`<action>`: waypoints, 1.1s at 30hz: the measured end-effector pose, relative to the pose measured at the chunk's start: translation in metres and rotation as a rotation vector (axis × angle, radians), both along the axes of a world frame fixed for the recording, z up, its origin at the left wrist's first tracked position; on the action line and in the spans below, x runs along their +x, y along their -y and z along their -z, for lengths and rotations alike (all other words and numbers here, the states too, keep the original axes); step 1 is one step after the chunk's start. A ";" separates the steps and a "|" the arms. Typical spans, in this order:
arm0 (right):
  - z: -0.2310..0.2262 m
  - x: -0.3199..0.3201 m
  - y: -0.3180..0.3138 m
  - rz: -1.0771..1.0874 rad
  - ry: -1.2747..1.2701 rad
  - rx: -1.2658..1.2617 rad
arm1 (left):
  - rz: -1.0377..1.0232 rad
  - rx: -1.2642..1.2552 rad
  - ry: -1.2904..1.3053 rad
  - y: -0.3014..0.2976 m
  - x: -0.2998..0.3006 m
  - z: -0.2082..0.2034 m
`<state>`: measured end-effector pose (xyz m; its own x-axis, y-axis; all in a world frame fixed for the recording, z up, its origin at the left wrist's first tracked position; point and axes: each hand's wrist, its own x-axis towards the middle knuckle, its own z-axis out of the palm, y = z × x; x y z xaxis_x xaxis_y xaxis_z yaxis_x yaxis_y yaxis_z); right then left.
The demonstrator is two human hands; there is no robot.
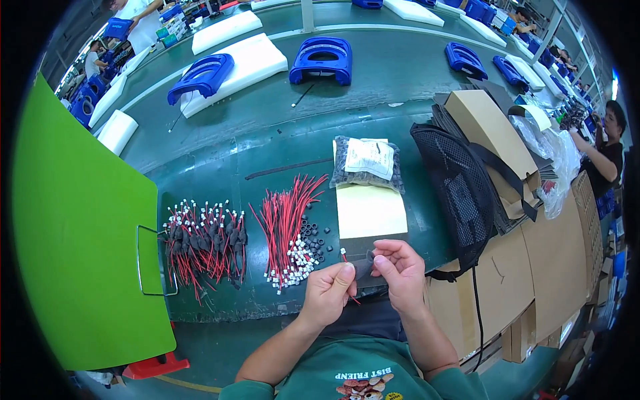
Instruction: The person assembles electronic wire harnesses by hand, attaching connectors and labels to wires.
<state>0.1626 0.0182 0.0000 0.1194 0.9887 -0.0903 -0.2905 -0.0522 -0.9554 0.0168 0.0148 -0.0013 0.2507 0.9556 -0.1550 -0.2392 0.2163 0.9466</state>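
Note:
My left hand (328,292) and my right hand (398,268) meet at the near edge of the green table (267,143). Together they pinch a short red wire (348,267) with a white end plug and a dark piece between the fingers. A loose bundle of red wires (285,220) lies just left of my hands, with small black rings (312,237) scattered beside it. Farther left lies a pile of finished wires (203,243) carrying black sleeves and white plugs. A yellow card (370,210) and a bag of black parts (367,163) lie ahead of my right hand.
A green panel (80,247) stands at my left. A black mesh bag (460,193) and cardboard boxes (533,267) crowd the right. Blue plastic shells (323,59) and white foam pads (250,61) ride the conveyor behind. Other people work at the far left and right.

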 end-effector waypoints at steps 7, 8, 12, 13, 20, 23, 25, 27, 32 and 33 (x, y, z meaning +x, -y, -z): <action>0.000 -0.001 0.003 -0.021 0.036 0.027 | 0.001 0.025 -0.020 0.002 -0.001 0.004; 0.000 0.000 0.003 -0.028 0.030 0.026 | 0.002 0.025 -0.020 0.002 0.000 0.004; -0.006 0.002 0.007 -0.032 0.014 0.021 | -0.037 -0.005 0.017 0.005 -0.001 -0.002; -0.009 0.003 0.008 -0.010 0.009 0.021 | -0.056 -0.010 0.050 0.005 -0.002 -0.003; -0.020 -0.001 0.013 -0.040 0.085 0.100 | -0.237 0.279 -0.174 0.002 -0.006 -0.002; -0.015 0.000 0.013 -0.016 0.165 0.140 | -0.187 0.259 -0.126 0.005 -0.005 -0.006; -0.019 -0.002 0.012 0.030 0.234 0.191 | -0.212 0.200 -0.065 0.009 -0.006 -0.007; -0.020 -0.002 0.011 0.077 0.304 0.241 | -0.236 0.140 -0.003 0.009 -0.008 -0.009; -0.024 0.005 0.013 -0.122 0.077 0.138 | -0.128 0.079 0.014 0.012 -0.010 -0.018; -0.024 0.005 0.013 -0.122 0.077 0.140 | -0.129 0.081 0.014 0.013 -0.010 -0.017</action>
